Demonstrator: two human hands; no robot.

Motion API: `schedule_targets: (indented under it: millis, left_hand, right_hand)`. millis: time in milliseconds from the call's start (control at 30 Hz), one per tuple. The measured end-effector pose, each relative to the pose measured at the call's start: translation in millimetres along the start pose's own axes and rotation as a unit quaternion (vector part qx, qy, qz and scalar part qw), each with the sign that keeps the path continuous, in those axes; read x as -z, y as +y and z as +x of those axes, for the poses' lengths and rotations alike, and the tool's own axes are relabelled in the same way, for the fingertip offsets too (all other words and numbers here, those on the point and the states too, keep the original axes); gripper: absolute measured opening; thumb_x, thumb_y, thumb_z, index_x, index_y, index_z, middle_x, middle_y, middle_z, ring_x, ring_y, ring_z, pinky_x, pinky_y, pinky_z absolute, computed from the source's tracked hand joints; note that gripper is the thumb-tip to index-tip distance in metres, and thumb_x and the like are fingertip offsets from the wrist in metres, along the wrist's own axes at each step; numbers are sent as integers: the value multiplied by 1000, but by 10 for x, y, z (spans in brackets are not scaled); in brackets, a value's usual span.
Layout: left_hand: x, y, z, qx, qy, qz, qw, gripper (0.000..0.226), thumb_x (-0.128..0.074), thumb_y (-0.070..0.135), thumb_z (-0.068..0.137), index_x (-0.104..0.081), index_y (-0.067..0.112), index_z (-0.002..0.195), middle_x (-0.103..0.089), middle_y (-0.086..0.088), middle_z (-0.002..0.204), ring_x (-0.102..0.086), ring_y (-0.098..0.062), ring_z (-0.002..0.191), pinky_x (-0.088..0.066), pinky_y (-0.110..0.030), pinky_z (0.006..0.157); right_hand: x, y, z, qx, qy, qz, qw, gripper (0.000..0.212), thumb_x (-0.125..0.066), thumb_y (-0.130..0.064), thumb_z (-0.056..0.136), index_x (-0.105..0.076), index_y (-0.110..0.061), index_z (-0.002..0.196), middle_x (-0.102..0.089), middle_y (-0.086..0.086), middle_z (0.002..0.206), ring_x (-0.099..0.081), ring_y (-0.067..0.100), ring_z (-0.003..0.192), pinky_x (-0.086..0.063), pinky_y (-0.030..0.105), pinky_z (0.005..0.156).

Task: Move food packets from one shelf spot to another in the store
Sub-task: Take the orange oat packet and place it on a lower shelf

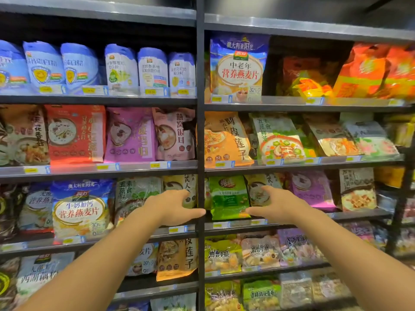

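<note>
Landmark: black upright post (200, 153) dividing the two shelf bays. All places are given from it.

Item 1, green packet (229, 197): stands upright on the third shelf down, just right of the post. Untouched. Judged the likely item to be moved, since both hands flank it.

Item 2, beige packet (258, 191): same shelf, just right of the green packet, partly behind the right hand.

Item 3, pale packet (182, 189): same shelf level, just left of the post, partly covered by the left hand.

Left hand (177, 206): just left of the post, fingers spread and loosely curved, thumb pointing across the post toward the green packet. Holds nothing.

Right hand (272, 202): right of the post, beyond the green packet, fingers spread, thumb pointing back toward it. Holds nothing; whether its fingertips touch the beige packet cannot be told.

Step in hand: the reach, judged; no packet lifted yet.

Next move calls for: closing both hands on the side edges of one packet and drawing it forward over the shelf lip (238, 225) without dragging the neighbours. Soft bags are likely to crumple, so a light grip. The destination spot cannot be told.
</note>
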State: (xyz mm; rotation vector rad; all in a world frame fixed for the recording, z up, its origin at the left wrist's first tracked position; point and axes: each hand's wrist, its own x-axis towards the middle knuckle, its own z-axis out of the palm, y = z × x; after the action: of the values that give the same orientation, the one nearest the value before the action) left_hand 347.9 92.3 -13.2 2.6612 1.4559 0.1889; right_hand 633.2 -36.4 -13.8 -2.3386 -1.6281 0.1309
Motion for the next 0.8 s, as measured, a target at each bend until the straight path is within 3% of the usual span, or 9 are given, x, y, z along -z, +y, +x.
schedule_targets:
  millis: [233, 400, 533, 600, 667, 800]
  left_hand:
    - [-23, 41, 1106, -14, 30, -52, 998, 117, -42, 98, 69, -34, 24, 159, -42, 0, 163, -44, -25, 145, -41, -49, 116]
    - [174, 72, 2074, -29, 63, -95, 993, 100, -57, 87, 77, -44, 25, 154, -53, 0, 154, -54, -22, 136, -46, -37, 106]
    - [208, 352, 2706, -56, 102, -99, 988, 92, -63, 78, 80, -47, 23, 152, -59, -1, 146, -58, -22, 128, -49, -35, 100]
    - [207, 513, 2950, -59, 117, -108, 986, 85, -67, 70, 83, -51, 19, 149, -63, -4, 141, -61, -21, 120, -49, -33, 94]
    - [212, 649, 3166, -49, 132, -102, 985, 83, -69, 67, 85, -51, 18, 149, -60, -5, 143, -60, -24, 122, -46, -31, 90]
    - [272, 753, 3499, 28, 167, -85, 982, 78, -71, 66, 83, -56, 12, 137, -62, -7, 129, -61, -23, 105, -49, -33, 77]
  right_hand:
    - [-9, 364, 971, 6, 6, 15, 1000, 118, -64, -84, 76, -21, -20, 166, -38, 5, 166, -43, 29, 147, -43, 46, 115]
    - [249, 480, 1818, 10, 26, 17, 999, 109, -66, -78, 81, -25, -22, 164, -51, 9, 155, -56, 28, 132, -50, 44, 107]
    - [366, 546, 2441, 41, 58, 36, 997, 109, -66, -76, 83, -22, -17, 165, -35, 7, 167, -40, 30, 149, -40, 42, 113]
    - [391, 566, 2714, 54, 62, 42, 996, 105, -66, -74, 85, -26, -17, 164, -40, 8, 164, -44, 30, 145, -43, 41, 107]
    - [412, 598, 2977, 68, 70, 50, 994, 97, -67, -71, 86, -34, -18, 160, -49, 8, 158, -51, 30, 138, -45, 38, 99]
    - [461, 672, 3481, 87, 83, 86, 989, 102, -68, -72, 84, -32, -17, 162, -50, 7, 156, -50, 29, 139, -46, 44, 110]
